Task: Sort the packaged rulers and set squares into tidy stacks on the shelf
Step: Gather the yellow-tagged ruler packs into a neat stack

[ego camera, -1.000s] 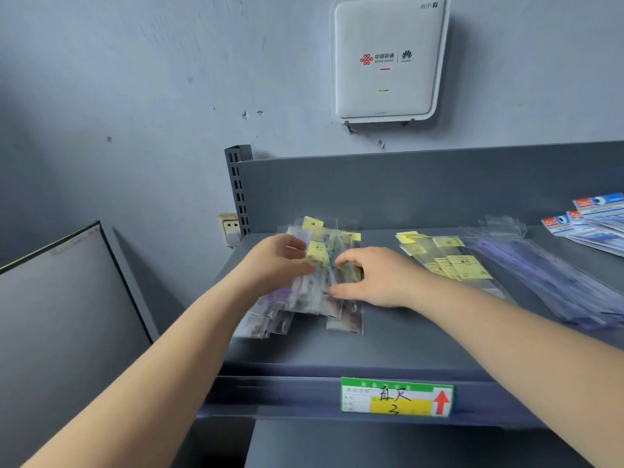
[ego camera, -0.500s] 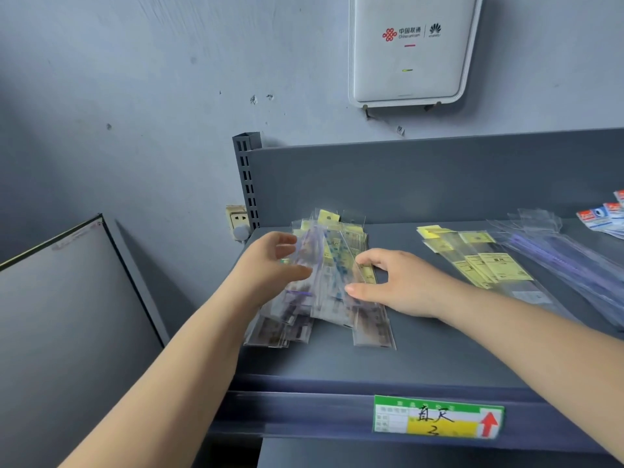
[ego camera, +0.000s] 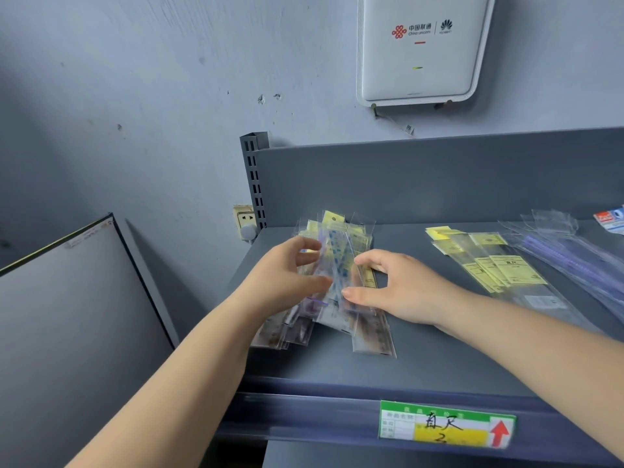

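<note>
I see left hand (ego camera: pixel 287 278) and right hand (ego camera: pixel 395 288) pinching sides of loose ruler pile (ego camera: pixel 337 285) at shelf (ego camera: pixel 439 359) left end, squaring it. Pile fanned, untidy. Yellow-labelled stack (ego camera: pixel 499 268) right of it looks roughly gathered; clear packets (ego camera: pixel 574 258) far right splayed.

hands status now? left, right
Left hand: gripping the ruler packets.
Right hand: fingers curled round the same packets.
</note>
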The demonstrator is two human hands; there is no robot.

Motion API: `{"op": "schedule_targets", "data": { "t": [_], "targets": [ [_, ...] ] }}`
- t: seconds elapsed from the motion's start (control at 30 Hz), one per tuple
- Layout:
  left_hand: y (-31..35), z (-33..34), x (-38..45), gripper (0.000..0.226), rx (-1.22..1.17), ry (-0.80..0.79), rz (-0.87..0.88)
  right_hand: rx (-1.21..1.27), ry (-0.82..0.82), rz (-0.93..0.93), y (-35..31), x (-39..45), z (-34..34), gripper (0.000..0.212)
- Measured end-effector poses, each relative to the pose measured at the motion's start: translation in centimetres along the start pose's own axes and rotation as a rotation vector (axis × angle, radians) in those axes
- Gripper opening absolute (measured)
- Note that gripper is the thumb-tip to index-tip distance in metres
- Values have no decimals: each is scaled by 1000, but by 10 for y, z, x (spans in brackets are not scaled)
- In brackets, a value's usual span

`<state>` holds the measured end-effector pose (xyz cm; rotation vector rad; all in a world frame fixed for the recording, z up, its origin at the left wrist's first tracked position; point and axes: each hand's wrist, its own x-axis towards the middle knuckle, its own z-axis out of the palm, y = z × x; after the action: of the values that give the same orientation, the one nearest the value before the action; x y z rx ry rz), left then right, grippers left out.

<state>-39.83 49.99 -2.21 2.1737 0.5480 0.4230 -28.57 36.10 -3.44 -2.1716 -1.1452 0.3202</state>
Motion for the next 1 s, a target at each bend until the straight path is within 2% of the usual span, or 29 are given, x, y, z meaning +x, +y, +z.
{"op": "schedule_targets", "data": {
  "t": [0.13, 0.27, 0.37, 0.53, 0.67, 1.0],
  "targets": [
    [9, 4, 0, 47, -14, -21, 2, 2, -2, -3, 1, 0, 0, 69],
    [18, 3, 1, 44, -287, -38, -80, 114, -10, 14, 4, 0, -4, 64],
    [22, 3, 2, 52, -408, -26, -134, 231, -13, 32, 5, -1, -3, 61],
    [33, 13, 5, 70, -445, 2, -201, 334, 22, 40, 7, -1, -1, 62],
    [41, 22, 2, 66, -460, 20, -229, 435, 57, 27, 5, -4, -6, 61],
    [52, 29, -19, 61, -767, 240, -47, 517, 310, -121, -13, -22, -32, 58]
  ]
}}
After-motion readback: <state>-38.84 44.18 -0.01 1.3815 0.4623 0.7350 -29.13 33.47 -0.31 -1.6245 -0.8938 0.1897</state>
